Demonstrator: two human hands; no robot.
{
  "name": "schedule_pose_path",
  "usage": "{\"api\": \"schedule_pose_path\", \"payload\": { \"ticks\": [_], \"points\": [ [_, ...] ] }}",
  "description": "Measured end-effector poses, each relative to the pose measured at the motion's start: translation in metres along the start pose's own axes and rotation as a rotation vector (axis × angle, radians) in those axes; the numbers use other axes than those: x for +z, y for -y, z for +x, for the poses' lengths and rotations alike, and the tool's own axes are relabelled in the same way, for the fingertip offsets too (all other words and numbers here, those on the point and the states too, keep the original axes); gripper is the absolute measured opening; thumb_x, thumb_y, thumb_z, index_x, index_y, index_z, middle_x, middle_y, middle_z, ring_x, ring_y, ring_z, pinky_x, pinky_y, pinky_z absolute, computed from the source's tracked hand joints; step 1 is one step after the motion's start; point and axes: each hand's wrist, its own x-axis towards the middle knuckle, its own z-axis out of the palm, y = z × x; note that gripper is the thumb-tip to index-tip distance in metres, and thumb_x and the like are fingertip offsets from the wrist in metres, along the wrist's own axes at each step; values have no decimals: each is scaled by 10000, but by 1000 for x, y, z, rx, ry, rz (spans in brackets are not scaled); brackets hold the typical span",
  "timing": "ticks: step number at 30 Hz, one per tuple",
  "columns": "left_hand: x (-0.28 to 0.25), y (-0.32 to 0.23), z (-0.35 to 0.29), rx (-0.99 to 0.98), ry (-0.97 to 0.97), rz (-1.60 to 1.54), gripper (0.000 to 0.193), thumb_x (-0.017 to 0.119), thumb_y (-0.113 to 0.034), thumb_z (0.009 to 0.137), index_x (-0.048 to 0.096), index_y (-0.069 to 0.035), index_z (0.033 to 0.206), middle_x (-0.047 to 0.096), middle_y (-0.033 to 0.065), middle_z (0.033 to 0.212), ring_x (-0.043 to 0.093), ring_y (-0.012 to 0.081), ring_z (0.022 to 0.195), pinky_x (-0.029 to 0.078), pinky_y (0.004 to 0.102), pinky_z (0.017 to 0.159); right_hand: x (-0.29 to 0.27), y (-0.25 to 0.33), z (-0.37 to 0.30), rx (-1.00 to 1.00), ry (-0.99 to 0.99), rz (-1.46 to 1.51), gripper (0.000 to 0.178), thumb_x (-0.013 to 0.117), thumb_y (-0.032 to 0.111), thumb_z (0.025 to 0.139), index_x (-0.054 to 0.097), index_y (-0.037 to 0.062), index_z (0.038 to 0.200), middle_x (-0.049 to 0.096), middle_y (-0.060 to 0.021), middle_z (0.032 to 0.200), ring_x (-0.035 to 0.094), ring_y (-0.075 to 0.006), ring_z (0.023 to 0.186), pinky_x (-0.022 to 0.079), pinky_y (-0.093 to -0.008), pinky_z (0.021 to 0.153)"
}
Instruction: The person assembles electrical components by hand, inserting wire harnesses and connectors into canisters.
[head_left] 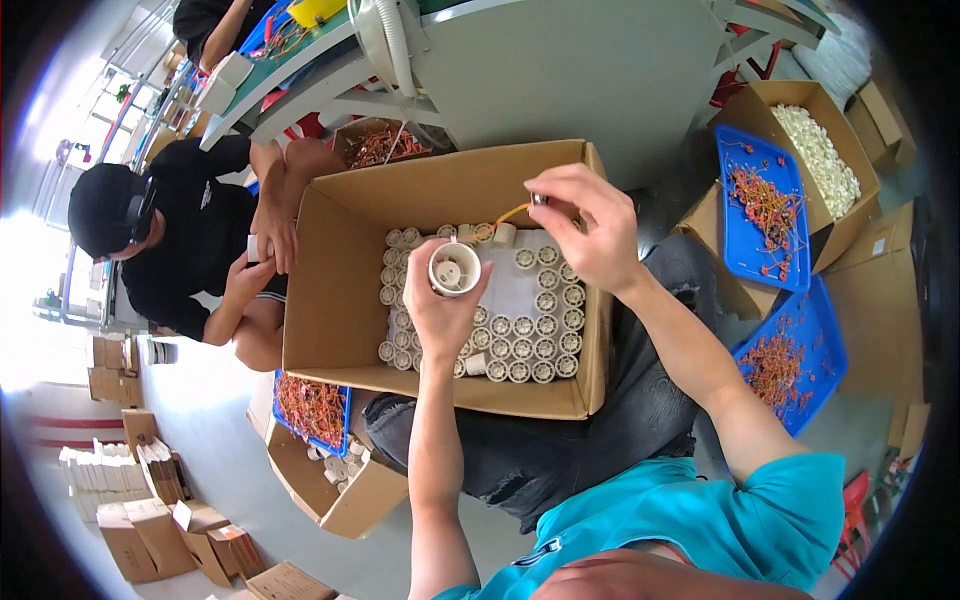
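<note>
My left hand (436, 318) is wrapped round a white plastic cup-shaped housing (441, 272), its open mouth facing up with a round white piece inside. My right hand (603, 226), up and to the right of it, pinches a small shiny metal piece (539, 199). From that piece an orange-yellow wire (512, 213) runs down toward the housing; its far end is hard to make out. Both hands are above an open cardboard box (337, 235). Rows of similar white round parts (522, 348) stand inside it, a few lying on their sides.
At right, a blue tray (735, 250) of red-orange wired parts leans by a box of cream pieces (818, 160); another blue tray (822, 385) lies below. A blue tray (347, 420) sits left of my knee. A co-worker (165, 235) sits at left. A grey-green bench (560, 80) stands ahead.
</note>
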Motion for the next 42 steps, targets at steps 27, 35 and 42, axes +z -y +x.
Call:
{"api": "schedule_pose_path", "payload": {
  "ticks": [27, 35, 42],
  "points": [
    [8, 10, -2, 336, -238, 134, 595, 889, -31, 659, 513, -43, 1120, 606, 152, 1060, 615, 295, 973, 518, 385, 791, 9, 23, -16, 686, 334, 444, 128, 733, 88, 866, 724, -38, 882, 665, -52, 743, 621, -85, 612, 488, -225, 543],
    [12, 12, -5, 263, -72, 146, 558, 807, 0, 624, 567, -68, 1124, 653, 112, 1051, 619, 294, 978, 464, 417, 866, 27, 22, -32, 165, 174, 26, 223, 779, 38, 753, 718, -1, 964, 679, -97, 950, 659, -232, 830, 536, -312, 720],
    [17, 3, -9, 262, 85, 295, 562, 751, -14, 598, 591, -92, 1131, 663, 63, 1033, 618, 261, 959, 390, 398, 930, 32, 12, -34, -98, 193, -135, 205, 782, 26, 693, 728, 37, 890, 647, -83, 1053, 581, -268, 994, 494, -379, 855]
  ]
}}
